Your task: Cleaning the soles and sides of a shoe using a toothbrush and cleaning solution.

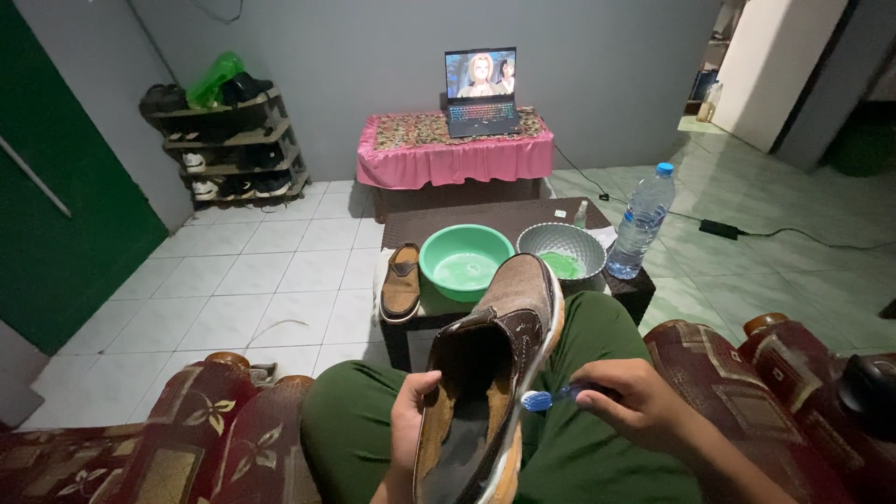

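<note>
Shoe (495, 364) position: above your lap, heel toward you, gripped at its side by your left hand (409, 420). Your right hand (635, 401) pinches a toothbrush (551, 399), bristles against the shoe's edge.

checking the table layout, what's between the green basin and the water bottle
In the head view, a metal bowl with something green inside sits between the green basin and the water bottle, on the low table.
</note>
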